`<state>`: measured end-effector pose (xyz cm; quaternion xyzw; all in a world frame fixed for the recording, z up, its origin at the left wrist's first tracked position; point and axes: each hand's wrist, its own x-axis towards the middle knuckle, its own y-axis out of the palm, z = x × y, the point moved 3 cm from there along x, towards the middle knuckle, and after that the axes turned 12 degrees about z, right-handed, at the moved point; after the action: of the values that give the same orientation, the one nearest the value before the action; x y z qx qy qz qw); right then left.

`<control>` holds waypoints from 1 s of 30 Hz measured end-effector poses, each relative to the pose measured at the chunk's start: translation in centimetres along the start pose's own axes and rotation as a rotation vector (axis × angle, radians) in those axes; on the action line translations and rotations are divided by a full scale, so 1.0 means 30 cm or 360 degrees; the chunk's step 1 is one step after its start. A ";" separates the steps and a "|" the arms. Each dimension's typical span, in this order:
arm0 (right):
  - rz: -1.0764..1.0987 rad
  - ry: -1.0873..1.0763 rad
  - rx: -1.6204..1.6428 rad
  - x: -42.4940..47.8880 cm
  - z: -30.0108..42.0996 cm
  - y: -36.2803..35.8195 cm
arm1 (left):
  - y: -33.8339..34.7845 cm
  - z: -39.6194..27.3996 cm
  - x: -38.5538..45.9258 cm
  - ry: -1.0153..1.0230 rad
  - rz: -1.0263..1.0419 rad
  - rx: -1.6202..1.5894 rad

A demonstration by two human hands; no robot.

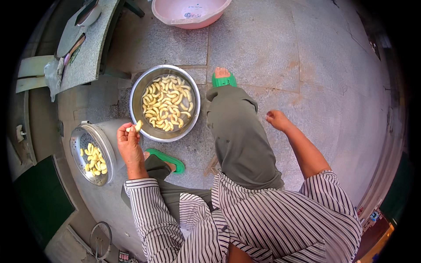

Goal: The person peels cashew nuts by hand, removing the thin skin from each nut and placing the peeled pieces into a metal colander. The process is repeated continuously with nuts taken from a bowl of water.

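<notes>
Between its fingers my left hand (130, 144) holds a curved, pale yellow piece of food (134, 127) at the left rim of a round metal basin (132, 104). Many similar curved pieces (166, 102) lie in water in that basin; their exact kind is unclear. Left of my left hand is a perforated metal steamer tray (78, 134) on a large pale container, with a heap of pale yellow pieces (95, 159) on it. My right hand (278, 120) hangs to the right of my knee, its fingers curled; whether it holds something is hidden.
A pink plastic basin (194, 23) stands on the paved floor beyond the metal one. At the upper left, a speckled table (88, 54) bears a white bowl (91, 16), a knife-like tool and a plastic bag (52, 75). My feet in green slippers flank the metal basin's near side.
</notes>
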<state>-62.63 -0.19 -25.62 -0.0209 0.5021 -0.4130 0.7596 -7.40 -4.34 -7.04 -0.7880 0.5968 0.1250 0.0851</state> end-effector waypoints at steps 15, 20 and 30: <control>0.0241 -0.1742 -0.0681 -0.097 1.697 0.155 | -0.006 -0.162 0.038 0.0272 0.0107 -0.0576; 0.0452 -0.1298 -0.0524 -0.135 1.732 0.230 | -0.029 -0.203 0.008 0.0316 0.0061 -0.0647; 0.0250 -0.1688 -0.0397 -0.147 1.815 0.254 | -0.041 -0.221 -0.017 0.0225 -0.0035 -0.0637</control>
<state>-16.22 -13.18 1.24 -0.2785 0.0955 -0.2251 0.9288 -5.70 -5.43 -0.58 -0.8026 0.5558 0.1844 -0.1139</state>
